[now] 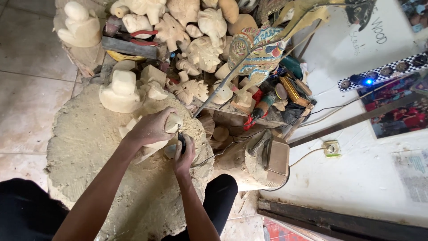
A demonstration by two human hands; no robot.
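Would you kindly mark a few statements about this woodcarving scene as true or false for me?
1. The left hand grips a pale unfinished wooden carving. True.
2. The right hand holds a red-handled pair of pliers. False: it holds a slim dark rotary carving tool whose tip meets the carving.
3. The work rests on a dusty round tree-stump block. True.
4. The painted flat shadow puppet lies on the stump under the hands. False: it leans among the pile of pale wooden figures beyond the stump.
5. A blue light glows on the black-and-white checkered strip. True.
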